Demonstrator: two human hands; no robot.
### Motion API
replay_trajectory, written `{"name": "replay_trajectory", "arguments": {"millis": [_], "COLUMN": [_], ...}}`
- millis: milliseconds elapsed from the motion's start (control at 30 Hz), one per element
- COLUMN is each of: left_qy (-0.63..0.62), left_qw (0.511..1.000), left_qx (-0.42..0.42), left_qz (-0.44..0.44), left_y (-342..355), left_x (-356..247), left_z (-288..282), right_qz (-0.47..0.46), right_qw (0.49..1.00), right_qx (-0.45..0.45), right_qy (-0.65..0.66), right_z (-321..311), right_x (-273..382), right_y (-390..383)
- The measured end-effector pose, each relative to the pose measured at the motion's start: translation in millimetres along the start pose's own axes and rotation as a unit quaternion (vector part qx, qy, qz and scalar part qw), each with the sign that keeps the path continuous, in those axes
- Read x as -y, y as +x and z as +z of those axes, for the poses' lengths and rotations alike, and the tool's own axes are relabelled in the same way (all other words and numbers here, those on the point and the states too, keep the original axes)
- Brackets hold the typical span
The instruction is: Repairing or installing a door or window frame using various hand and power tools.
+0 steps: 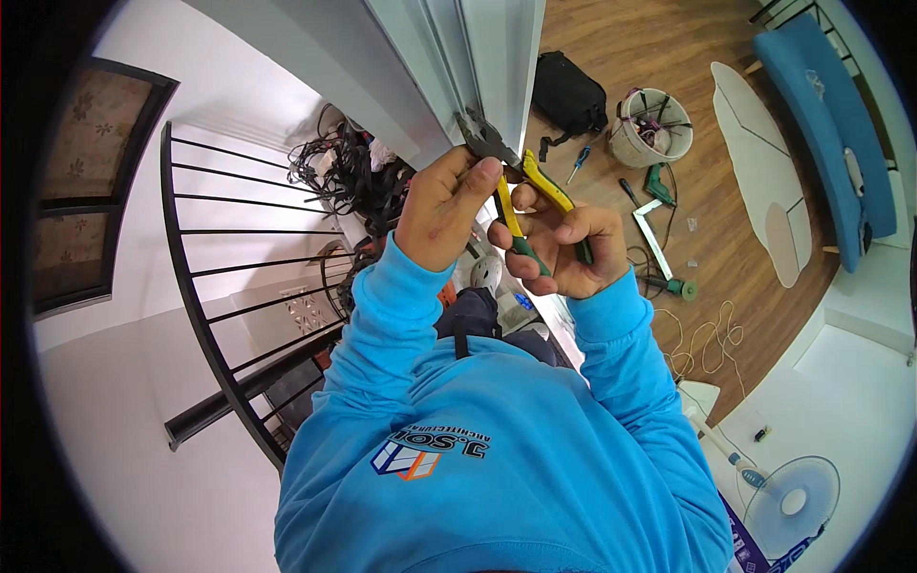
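Yellow-and-green pliers (pixel 531 175) are raised at the centre, jaw end up against the pale metal door frame or post (pixel 520 53). My left hand (pixel 441 210) is closed around the pliers' head near the pivot, thumb across it. My right hand (pixel 587 244) grips the lower handles, fingers curled around them. What the jaws hold, if anything, is too small to make out.
A black railing (pixel 241 231) and tangled black cables (pixel 349 162) are at left. On the wooden floor lie a black bag (pixel 564 91), bucket (pixel 650 143), screwdriver (pixel 578 162), green drill (pixel 661 184), grinder (pixel 678 286) and white cord. A blue sofa (pixel 826 143) and fan (pixel 793 501) stand at right.
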State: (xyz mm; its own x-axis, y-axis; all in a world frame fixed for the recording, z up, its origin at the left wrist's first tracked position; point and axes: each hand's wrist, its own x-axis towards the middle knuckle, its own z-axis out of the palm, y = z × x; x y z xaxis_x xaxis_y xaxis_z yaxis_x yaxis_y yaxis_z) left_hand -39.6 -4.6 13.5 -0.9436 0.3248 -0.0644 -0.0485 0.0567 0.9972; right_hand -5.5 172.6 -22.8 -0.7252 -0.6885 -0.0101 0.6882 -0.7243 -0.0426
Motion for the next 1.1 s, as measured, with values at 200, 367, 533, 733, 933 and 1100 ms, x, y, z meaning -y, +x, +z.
{"name": "replay_trajectory", "arguments": {"millis": [200, 367, 533, 733, 933, 1100], "left_qy": [-0.041, -0.012, -0.001, -0.001, 0.0, -0.007], "left_qw": [0.999, 0.999, 0.999, 0.999, 0.998, 0.999], "left_qx": [-0.024, -0.035, -0.047, -0.05, -0.056, -0.044], "left_qz": [-0.014, -0.007, -0.02, -0.006, 0.015, 0.0], "left_y": [1.7, 2.1, -1.5, -2.7, -2.6, -2.1], "left_x": [1.2, 1.0, -1.5, 1.1, 5.4, 4.6], "left_z": [3.7, 2.8, 8.1, 6.6, 9.6, 8.2], "right_qz": [-0.004, -0.028, -0.03, -0.026, 0.001, -0.005], "right_qw": [1.0, 0.999, 0.999, 0.999, 1.0, 0.998], "right_qx": [-0.019, -0.043, 0.025, 0.014, 0.029, 0.013], "right_qy": [-0.001, 0.017, 0.029, -0.018, -0.008, 0.061], "right_z": [-2.8, -0.5, -14.8, -11.8, -12.6, -9.7], "right_x": [1.5, -5.5, -13.6, -9.7, -3.2, -8.0], "right_y": [0.0, 1.3, 2.3, 1.7, 1.3, 1.3]}}
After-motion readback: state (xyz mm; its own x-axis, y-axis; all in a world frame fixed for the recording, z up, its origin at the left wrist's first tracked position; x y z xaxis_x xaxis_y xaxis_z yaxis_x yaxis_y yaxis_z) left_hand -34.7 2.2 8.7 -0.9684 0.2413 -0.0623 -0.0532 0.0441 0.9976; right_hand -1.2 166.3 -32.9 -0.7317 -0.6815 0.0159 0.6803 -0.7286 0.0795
